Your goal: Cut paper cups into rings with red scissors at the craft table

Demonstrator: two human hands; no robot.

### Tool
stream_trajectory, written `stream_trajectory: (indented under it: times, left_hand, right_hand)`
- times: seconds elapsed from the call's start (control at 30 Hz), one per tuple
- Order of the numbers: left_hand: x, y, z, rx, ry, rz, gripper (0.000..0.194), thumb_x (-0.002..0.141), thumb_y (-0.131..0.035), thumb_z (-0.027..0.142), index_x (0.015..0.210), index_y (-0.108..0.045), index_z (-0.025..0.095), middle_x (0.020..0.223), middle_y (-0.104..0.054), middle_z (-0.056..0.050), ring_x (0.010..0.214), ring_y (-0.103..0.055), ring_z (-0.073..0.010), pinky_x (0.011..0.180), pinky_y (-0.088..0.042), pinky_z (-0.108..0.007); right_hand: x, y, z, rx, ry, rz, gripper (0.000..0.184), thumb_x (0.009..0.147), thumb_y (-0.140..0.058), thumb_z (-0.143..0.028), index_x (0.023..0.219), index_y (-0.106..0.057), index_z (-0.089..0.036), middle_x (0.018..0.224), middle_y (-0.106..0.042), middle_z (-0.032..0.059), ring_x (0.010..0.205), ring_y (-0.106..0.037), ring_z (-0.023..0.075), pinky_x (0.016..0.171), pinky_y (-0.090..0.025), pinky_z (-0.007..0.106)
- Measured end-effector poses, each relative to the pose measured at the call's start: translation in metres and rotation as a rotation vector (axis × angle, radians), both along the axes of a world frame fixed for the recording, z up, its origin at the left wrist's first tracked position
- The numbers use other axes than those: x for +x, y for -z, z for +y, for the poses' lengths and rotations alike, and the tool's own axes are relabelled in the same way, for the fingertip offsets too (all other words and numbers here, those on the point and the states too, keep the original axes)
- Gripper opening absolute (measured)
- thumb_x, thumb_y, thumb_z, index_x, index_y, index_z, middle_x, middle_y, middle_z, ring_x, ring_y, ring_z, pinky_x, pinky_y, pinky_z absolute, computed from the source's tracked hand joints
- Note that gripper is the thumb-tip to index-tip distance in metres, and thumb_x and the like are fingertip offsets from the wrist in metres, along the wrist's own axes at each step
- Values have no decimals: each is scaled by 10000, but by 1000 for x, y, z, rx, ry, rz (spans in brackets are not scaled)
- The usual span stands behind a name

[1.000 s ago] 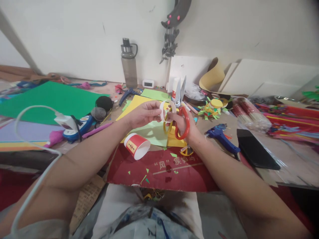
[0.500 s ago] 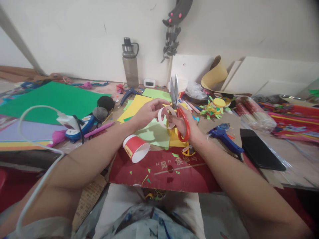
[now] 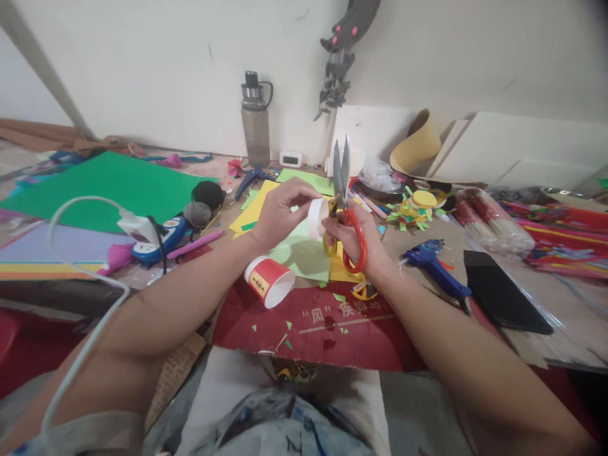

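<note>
A white ring-like piece, seemingly cut from a paper cup [image 3: 315,219], is between my two hands. My left hand [image 3: 285,212] pinches its upper left edge with thumb and fingers. My right hand [image 3: 357,235] is wrapped round scissors [image 3: 354,244] with red and yellow handles, and its thumb and fingers also touch the ring's right side. The scissor blades point up, slightly apart, beyond the ring. Just below my left wrist, a red and white paper cup [image 3: 270,280] lies on its side, its cut opening facing right.
Yellow and light green paper [image 3: 304,256] lies under my hands on a red board [image 3: 304,335] dotted with green scraps. To the right are a blue glue gun [image 3: 434,269] and a black phone [image 3: 503,291]. A bottle [image 3: 255,123] stands behind. A white cable [image 3: 85,332] crosses my left side.
The ring has turned from showing its open loop to a more side-on position. The scissor blades swung upright and narrowed, then parted a little. The whole view has shifted slightly.
</note>
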State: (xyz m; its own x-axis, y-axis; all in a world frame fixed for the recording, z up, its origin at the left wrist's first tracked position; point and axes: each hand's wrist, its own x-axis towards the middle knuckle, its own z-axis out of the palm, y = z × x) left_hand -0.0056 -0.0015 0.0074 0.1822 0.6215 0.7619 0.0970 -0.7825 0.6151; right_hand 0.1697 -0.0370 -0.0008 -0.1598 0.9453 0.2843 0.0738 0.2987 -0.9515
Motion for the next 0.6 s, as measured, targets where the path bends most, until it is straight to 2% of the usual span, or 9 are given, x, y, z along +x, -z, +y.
stream_trajectory:
  times: [0.13,0.23,0.4,0.6]
  left_hand:
    - [3,2,-4,-304,169,81,363,756,-815,484,828,-687,153,732,-695,-26,625,-611,-106,607,-493,-232]
    - [2,-1,-3,-447,171,15,351,773,-801,458,786,-650,141,641,-670,-15,550,-591,-98,559,-478,-229]
    - [-7,-10,8,-459,109,-245,392,681,-877,419,754,-593,158,600,-649,10,528,-589,-94,529,-462,-218]
    - [-13,-15,9,-440,128,-313,452,669,-886,477,790,-582,165,638,-655,9,562,-602,-94,561,-475,-225]
  right_hand:
    - [1,-3,-1,-7,34,-41,462,728,-783,-501,999,-523,-232,640,-545,-69,474,-523,116,480,-412,287]
    - [2,-3,-2,60,29,-63,445,796,-725,-544,1052,-518,-244,644,-492,-72,516,-487,114,513,-398,288]
    - [4,-2,-1,110,77,-124,475,828,-643,-648,1039,-474,-257,671,-404,-63,571,-402,126,543,-356,295]
    - [4,-1,-5,206,64,-368,453,847,-577,-647,1007,-470,-237,745,-497,-23,669,-460,154,646,-399,316]
